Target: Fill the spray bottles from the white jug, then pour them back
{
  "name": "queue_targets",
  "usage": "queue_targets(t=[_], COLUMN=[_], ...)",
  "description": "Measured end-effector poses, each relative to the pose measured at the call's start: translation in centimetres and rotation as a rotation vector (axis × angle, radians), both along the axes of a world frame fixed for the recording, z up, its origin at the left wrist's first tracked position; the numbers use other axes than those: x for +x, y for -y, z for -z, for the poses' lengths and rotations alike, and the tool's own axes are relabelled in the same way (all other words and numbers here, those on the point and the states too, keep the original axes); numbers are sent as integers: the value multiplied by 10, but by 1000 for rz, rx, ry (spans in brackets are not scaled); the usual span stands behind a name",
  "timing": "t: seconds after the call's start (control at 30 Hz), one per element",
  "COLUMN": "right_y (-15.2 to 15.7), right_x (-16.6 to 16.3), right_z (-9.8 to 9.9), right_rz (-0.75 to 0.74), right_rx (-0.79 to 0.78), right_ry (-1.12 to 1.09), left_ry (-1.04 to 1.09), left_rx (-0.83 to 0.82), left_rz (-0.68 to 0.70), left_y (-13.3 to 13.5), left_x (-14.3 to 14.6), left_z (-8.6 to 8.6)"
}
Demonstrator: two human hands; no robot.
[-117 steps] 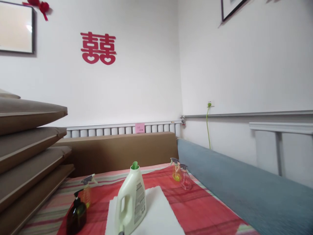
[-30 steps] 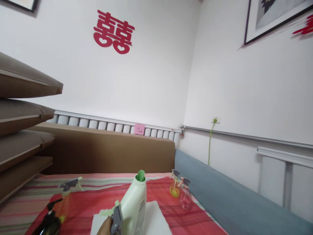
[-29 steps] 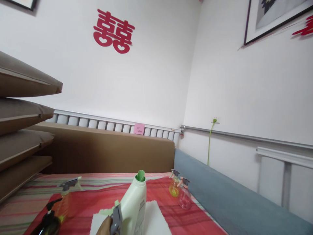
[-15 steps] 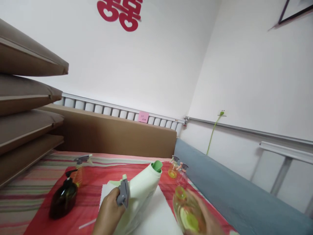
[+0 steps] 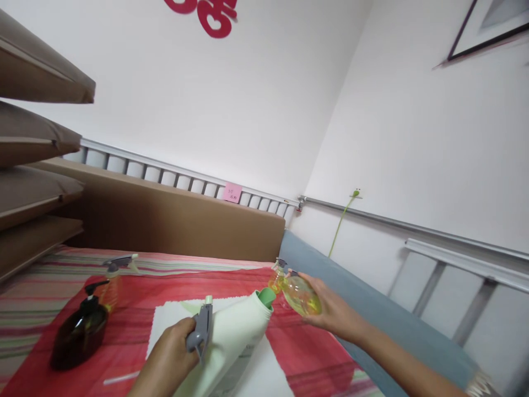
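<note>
My left hand (image 5: 176,344) is closed on a grey spray trigger head (image 5: 201,333). It is pressed beside a pale green bottle (image 5: 231,331), which leans with its mouth to the upper right. Whether hidden fingers also grip that bottle, I cannot tell. Inside the bottle's mouth is a green inner piece (image 5: 266,298). My right hand (image 5: 328,306) grips a clear bottle of yellow liquid (image 5: 302,298), tilted to the left, to the right of and slightly above the pale green bottle's mouth. White sheets (image 5: 262,369) lie under the pale green bottle.
A dark pump bottle (image 5: 80,333) and a clear spray bottle (image 5: 113,289) stand at left on a red cloth (image 5: 165,284). Behind my right hand are a yellow spray bottle (image 5: 276,280) and a partly hidden pink one (image 5: 285,302). Stacked brown cushions (image 5: 37,193) rise at far left.
My right hand has raised the clear bottle and carried it forward and left, tilting it further. My left hand still holds the trigger head. The camera view has shifted to the right.
</note>
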State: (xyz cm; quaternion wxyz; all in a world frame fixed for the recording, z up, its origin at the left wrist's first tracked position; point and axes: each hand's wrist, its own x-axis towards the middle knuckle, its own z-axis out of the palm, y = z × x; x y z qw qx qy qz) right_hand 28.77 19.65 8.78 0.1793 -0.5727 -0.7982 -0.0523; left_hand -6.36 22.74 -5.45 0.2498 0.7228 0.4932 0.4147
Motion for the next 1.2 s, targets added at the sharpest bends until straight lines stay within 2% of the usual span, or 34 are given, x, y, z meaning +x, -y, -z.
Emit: queue_targets(t=[0.37, 0.7, 1.0, 1.2], right_y=[-7, -13, -18, -20], right_x=[-7, -10, -16, -19], right_z=[-9, -23, -37, -46], right_rz=[-93, -118, -175, -192], right_rx=[1, 95, 173, 184], right_ry=[189, 369, 519, 617], left_ry=[-5, -12, -6, -15], left_rx=[-33, -37, -2, 6], left_rz=[6, 9, 11, 27], left_y=[3, 11, 8, 9], left_x=[1, 1, 1, 1], left_z=[-2, -13, -6, -9])
